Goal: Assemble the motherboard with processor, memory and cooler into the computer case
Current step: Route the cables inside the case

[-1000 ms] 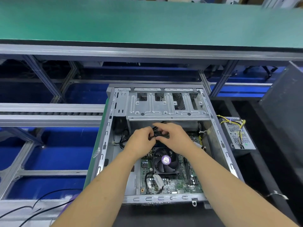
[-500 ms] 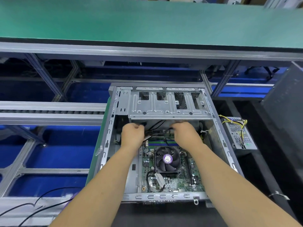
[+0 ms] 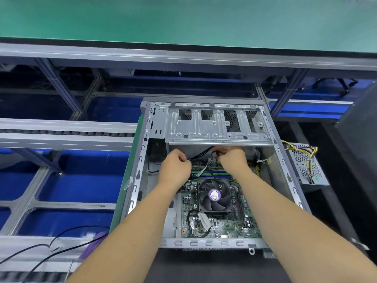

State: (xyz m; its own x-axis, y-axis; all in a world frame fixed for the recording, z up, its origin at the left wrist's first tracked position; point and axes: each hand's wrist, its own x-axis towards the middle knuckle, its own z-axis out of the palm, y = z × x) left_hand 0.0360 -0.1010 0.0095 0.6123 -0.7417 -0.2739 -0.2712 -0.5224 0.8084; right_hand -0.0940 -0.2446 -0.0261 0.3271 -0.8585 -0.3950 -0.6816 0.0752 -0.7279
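Open grey steel computer case (image 3: 140,160), green motherboard (image 3: 222,223) inside
Left hand (image 3: 175,170) and right hand (image 3: 231,160) fingers curled, pinching thin black cables (image 3: 201,155) just beyond black cooler fan (image 3: 214,196)

Bare forearms, no sleeves, gloveless left grip (image 3: 175,170), right grip (image 3: 232,160)

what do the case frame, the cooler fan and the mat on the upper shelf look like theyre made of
Case frame: bare sheet metal, probably steel; dull grey sheen, stamped ribs and punched slots.
Cooler fan: dark moulded plastic, semi-matte blades, with a glossy purple sticker on the hub.
Mat: looks like matte green rubber or vinyl; smooth, no weave visible.
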